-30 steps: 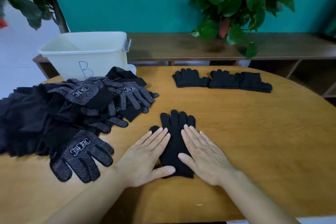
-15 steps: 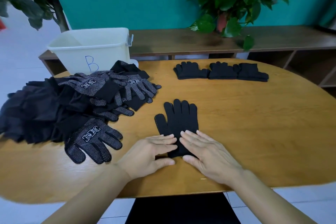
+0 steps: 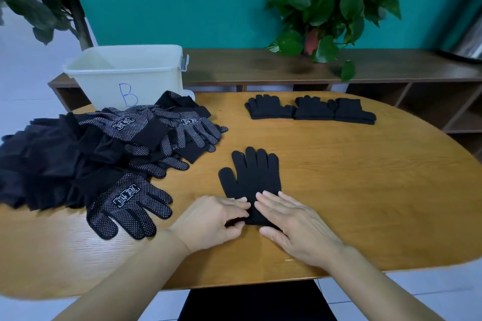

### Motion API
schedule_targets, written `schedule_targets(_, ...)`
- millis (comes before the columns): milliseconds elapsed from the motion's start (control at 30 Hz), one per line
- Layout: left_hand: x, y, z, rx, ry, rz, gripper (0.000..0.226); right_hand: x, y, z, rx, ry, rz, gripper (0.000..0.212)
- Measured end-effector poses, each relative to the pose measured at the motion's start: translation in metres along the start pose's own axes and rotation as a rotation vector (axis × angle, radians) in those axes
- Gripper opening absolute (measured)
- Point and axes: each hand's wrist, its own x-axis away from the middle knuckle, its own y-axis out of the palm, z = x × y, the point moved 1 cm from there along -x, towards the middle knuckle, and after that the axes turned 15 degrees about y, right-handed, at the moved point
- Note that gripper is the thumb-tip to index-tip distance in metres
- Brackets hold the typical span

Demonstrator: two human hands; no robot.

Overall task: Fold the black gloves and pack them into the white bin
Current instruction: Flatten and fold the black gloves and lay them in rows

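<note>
Two hands rest on one black glove [image 3: 251, 182] lying flat on the bench [image 3: 365, 190]. Left hand [image 3: 212, 219]: fingers bent at the glove's cuff edge, thumb beneath; whether it pinches the cloth cannot be told. Right hand [image 3: 294, 221]: fingers straight, pressing the cuff. Left of the left hand: heap of dotted gloves [image 3: 109, 154]. Beyond that heap: white bin [image 3: 125, 73] marked B. Beyond the right hand, well apart: row of folded gloves [image 3: 310, 111].
</note>
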Motion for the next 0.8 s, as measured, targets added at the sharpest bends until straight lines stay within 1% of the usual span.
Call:
schedule_targets(33, -0.001, 0.0, 0.0, 0.053, -0.041, 0.048, 0.031, 0.0, -0.001, -0.001, -0.025, 0.002, -0.003, 0.063)
schedule_targets(100, -0.003, 0.001, 0.003, 0.203, -0.179, 0.181, 0.023, -0.001, -0.004, -0.004, -0.108, 0.035, -0.009, 0.065)
schedule_targets(167, -0.004, 0.003, 0.007, 0.342, -0.302, 0.281, 0.023, -0.004, -0.005, -0.006, -0.231, 0.115, -0.001, 0.068)
schedule_targets(233, -0.005, 0.005, 0.013, 0.442, -0.336, 0.333, 0.026, -0.009, -0.003, -0.005, -0.387, 0.236, 0.029, 0.068)
schedule_targets(300, -0.006, 0.005, 0.019, 0.492, -0.359, 0.335, 0.028, -0.013, 0.0, -0.003, -0.512, 0.314, 0.039, 0.063)
schedule_targets(333, -0.004, 0.005, 0.02, 0.488, -0.38, 0.312, 0.029, -0.014, 0.002, -0.001, -0.543, 0.318, 0.049, 0.06)
schedule_targets(367, -0.002, 0.004, 0.021, 0.474, -0.399, 0.272, 0.036, -0.014, 0.003, 0.0, -0.564, 0.317, 0.056, 0.057)
schedule_targets(433, 0.002, 0.002, 0.019, 0.415, -0.401, 0.165, 0.06, -0.014, 0.0, 0.0, -0.595, 0.33, 0.06, 0.053)
schedule_targets(467, 0.003, 0.002, 0.017, 0.365, -0.39, 0.121, 0.066, -0.014, -0.002, 0.0, -0.61, 0.335, 0.059, 0.052)
schedule_targets(500, 0.003, 0.003, 0.015, 0.318, -0.382, 0.09, 0.066, -0.013, -0.003, 0.0, -0.621, 0.338, 0.06, 0.052)
schedule_targets(567, 0.001, 0.006, 0.012, 0.226, -0.37, 0.09, 0.059, -0.012, -0.003, 0.003, -0.623, 0.35, 0.078, 0.052)
schedule_targets(633, -0.003, 0.008, 0.01, 0.17, -0.378, 0.128, 0.046, -0.012, -0.002, 0.008, -0.622, 0.397, 0.113, 0.05)
schedule_targets(700, -0.008, 0.01, 0.009, 0.161, -0.428, 0.201, 0.034, -0.012, 0.0, 0.012, -0.64, 0.479, 0.159, 0.042)
schedule_targets(800, -0.016, 0.01, 0.008, 0.187, -0.531, 0.327, 0.025, -0.016, -0.002, 0.012, -0.655, 0.557, 0.239, 0.028)
